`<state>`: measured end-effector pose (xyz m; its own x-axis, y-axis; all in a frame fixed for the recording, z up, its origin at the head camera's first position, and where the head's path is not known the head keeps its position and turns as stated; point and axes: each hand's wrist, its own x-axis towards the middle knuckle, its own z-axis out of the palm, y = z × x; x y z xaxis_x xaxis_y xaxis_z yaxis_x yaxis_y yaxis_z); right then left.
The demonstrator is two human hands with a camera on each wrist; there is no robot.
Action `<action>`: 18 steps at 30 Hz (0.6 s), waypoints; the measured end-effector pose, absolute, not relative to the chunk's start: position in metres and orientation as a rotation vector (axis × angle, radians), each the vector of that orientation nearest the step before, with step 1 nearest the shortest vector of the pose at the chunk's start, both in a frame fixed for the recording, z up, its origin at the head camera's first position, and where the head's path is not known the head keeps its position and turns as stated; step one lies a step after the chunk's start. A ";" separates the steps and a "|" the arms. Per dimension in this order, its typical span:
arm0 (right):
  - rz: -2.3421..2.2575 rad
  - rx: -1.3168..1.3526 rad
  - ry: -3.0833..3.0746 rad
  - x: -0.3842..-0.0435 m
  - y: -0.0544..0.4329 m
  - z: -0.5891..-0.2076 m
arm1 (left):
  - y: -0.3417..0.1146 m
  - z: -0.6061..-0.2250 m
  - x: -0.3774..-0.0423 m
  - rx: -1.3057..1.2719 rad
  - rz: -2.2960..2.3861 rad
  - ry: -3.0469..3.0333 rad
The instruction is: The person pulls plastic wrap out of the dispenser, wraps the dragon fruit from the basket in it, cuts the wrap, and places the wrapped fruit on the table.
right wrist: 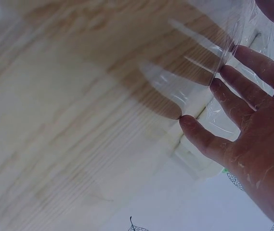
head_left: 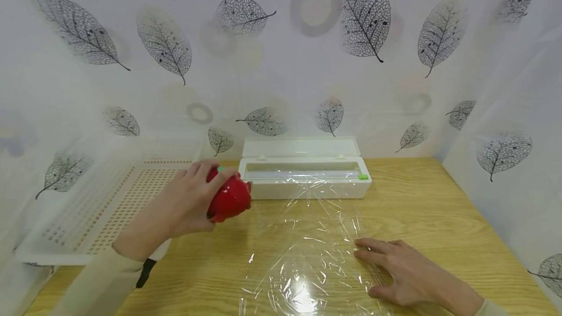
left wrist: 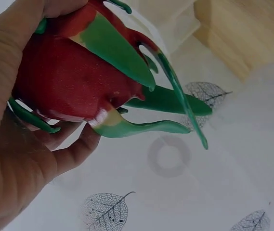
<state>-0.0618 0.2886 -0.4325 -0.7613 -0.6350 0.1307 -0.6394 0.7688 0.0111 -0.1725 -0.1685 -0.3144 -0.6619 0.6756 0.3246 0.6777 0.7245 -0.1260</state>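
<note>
A light touch on the film [head_left: 307, 257], a firm one on the fruit [head_left: 230, 196]

From my remote seat, I had the left hand [head_left: 193, 199] curled around the red fruit, its fingers [left wrist: 79, 147] against the round body while green scales jutted free. The fruit was between the basket [head_left: 66, 259] and the film, before the left end of the white box [head_left: 268, 190]. Clear film ran from the box toward the head camera over the table [head_left: 439, 199], wrinkled and glinting. The right hand [head_left: 401, 269] had its fingers spread wide, tips touching the film's right edge, with no pinch that I could see.

In my judgement, the sheet called for gentle outward pressure, shared among several fingertips, to ease the creases without tearing the film or letting it cling to itself. The fruit, I reckoned, was best gripped by its smooth body and carried clear, since a pointed scale could have snagged the sheet.
</note>
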 end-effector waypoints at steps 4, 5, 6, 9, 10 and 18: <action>0.055 1.024 -2.837 -0.062 0.289 -0.433 | -0.166 -0.315 -0.172 -1.057 -0.004 -2.591; 0.055 1.024 -2.837 -0.062 0.289 -0.433 | -0.165 -0.315 -0.171 -1.061 -0.008 -2.589; 0.056 1.024 -2.838 -0.062 0.289 -0.433 | -0.164 -0.316 -0.171 -1.067 -0.010 -2.587; 0.052 1.025 -2.837 -0.062 0.288 -0.433 | -0.161 -0.318 -0.171 -1.078 0.002 -2.583; 0.052 1.026 -2.837 -0.062 0.288 -0.433 | -0.161 -0.318 -0.171 -1.079 0.004 -2.582; 0.055 1.026 -2.834 -0.062 0.288 -0.433 | -0.153 -0.317 -0.169 -1.086 0.024 -2.608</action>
